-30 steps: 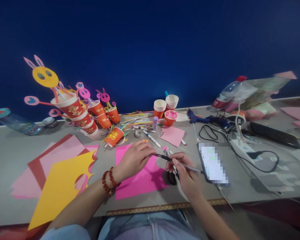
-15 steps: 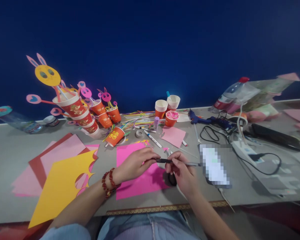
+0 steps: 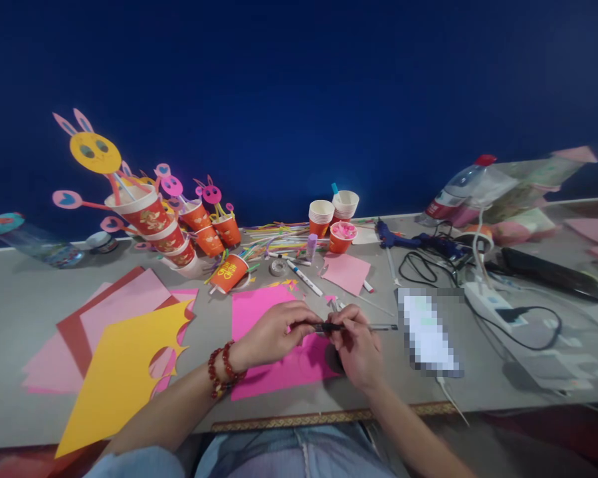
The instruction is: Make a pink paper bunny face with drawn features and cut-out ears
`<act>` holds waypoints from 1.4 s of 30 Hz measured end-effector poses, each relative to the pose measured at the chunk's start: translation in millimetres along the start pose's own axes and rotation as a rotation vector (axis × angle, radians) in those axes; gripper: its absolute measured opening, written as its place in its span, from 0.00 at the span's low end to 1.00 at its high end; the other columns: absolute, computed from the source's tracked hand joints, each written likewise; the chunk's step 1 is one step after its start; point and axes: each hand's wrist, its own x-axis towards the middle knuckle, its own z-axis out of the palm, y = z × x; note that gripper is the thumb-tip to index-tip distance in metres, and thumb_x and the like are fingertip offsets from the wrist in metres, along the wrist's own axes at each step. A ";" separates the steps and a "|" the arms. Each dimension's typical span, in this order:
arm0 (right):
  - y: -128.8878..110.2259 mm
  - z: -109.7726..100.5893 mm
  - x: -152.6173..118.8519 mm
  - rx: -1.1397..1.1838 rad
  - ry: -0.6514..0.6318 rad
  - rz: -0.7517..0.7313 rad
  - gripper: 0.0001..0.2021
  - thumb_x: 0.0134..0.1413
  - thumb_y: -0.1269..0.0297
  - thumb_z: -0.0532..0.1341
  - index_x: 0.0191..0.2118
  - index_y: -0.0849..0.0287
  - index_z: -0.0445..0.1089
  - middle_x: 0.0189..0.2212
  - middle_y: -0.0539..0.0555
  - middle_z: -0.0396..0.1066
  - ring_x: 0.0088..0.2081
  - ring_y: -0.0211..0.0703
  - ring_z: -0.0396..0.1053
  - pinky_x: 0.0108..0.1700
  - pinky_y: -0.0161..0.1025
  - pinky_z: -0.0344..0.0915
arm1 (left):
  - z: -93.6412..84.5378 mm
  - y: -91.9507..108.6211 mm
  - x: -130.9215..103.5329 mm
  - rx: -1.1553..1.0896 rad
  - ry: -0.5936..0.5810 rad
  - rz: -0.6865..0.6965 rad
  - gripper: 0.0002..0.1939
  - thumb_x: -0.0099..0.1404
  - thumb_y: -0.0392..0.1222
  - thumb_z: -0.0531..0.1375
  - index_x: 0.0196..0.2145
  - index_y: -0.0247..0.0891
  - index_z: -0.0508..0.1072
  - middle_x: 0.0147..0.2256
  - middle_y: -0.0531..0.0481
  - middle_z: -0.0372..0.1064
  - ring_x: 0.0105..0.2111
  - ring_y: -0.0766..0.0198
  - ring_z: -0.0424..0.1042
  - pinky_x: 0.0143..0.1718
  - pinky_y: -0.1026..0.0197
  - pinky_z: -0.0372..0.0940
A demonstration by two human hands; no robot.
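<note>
Both of my hands hold a slim pen (image 3: 383, 326) level above the table, its dark end toward the left. My left hand (image 3: 276, 333), with red beads on the wrist, pinches the dark end. Around the middle of the pen the fingers of my right hand (image 3: 361, 348) are closed, and the clear barrel sticks out to the right. Beneath lies a bright pink sheet (image 3: 256, 382). A pair of scissors (image 3: 336, 304) is partly hidden behind my right hand.
Left are a cut yellow sheet (image 3: 107, 372) and paper cups with rabbit figures (image 3: 139, 209). Behind my hands lie a marker (image 3: 303, 277), a tape roll (image 3: 278, 267) and a pale pink sheet (image 3: 347, 272). Right are a phone (image 3: 428, 332), a power strip (image 3: 493, 305) and glue guns (image 3: 393, 236).
My hands have come closer together on the pen and sunk slightly. My right hand's fingers have curled further around it, and less of the barrel shows on the right.
</note>
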 end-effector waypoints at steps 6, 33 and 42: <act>0.2 -7.8 7.2 -0.133 -0.032 0.134 0.18 0.61 0.46 0.59 0.47 0.56 0.67 0.21 0.47 0.70 0.23 0.42 0.67 0.27 0.37 0.64 | -25.1 -38.7 17.0 0.426 0.041 -0.023 0.14 0.73 0.34 0.52 0.48 0.41 0.75 0.45 0.47 0.76 0.45 0.60 0.74 0.48 0.58 0.68; -13.2 -56.2 -35.2 -1.265 -0.424 -0.365 0.10 0.64 0.70 0.57 0.47 0.55 0.73 0.43 0.59 0.75 0.45 0.54 0.70 0.47 0.49 0.69 | 7.4 -46.8 -92.3 0.616 -0.318 -0.077 0.52 0.55 0.67 0.67 0.68 0.41 0.55 0.69 0.32 0.48 0.68 0.38 0.49 0.66 0.33 0.48; -7.9 -34.3 -17.0 -1.408 -0.509 -0.289 0.10 0.57 0.75 0.57 0.41 0.58 0.72 0.41 0.60 0.74 0.45 0.55 0.69 0.48 0.49 0.66 | 17.1 -48.2 -110.1 0.667 -0.241 -0.035 0.38 0.64 0.47 0.64 0.67 0.38 0.55 0.68 0.37 0.53 0.68 0.46 0.51 0.68 0.37 0.47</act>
